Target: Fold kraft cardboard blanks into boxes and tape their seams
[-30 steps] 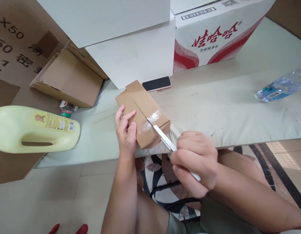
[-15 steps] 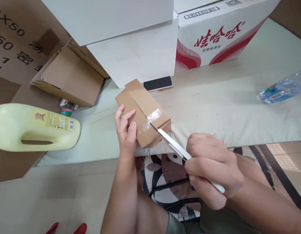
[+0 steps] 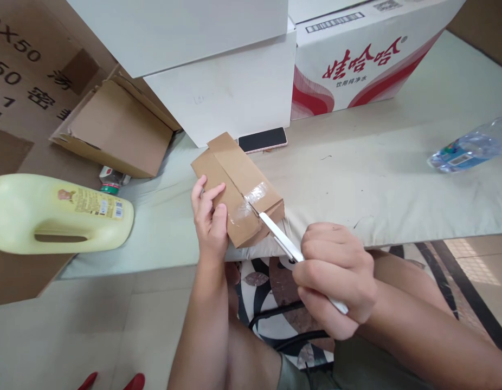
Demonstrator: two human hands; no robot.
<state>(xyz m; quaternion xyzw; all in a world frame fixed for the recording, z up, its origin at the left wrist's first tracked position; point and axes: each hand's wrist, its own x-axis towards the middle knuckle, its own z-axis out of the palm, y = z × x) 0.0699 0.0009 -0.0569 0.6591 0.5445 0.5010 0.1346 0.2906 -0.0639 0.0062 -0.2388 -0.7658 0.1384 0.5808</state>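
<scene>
A small brown cardboard box (image 3: 255, 170) lies tilted at the front edge of the cloth-covered table, with clear tape (image 3: 256, 194) across its seam. My left hand (image 3: 210, 216) grips the box's left side, fingers spread over its top. In my right hand (image 3: 336, 276), closed in a fist, is a white-handled knife (image 3: 281, 235). Its dark, thin tip touches the box at the seam, by the tape. Part of the handle is hidden inside my fingers.
Behind the box lies a phone (image 3: 262, 140), in front of stacked white boxes (image 3: 222, 86). A printed carton (image 3: 356, 70) stands at the back. Left are a yellow jug (image 3: 72, 211), a brown box (image 3: 121, 124) and a small bottle (image 3: 110, 179); right, a water bottle (image 3: 466, 151).
My right hand has moved left and slightly inward, with the knife at a somewhat steeper angle. The box and my left hand have hardly moved.
</scene>
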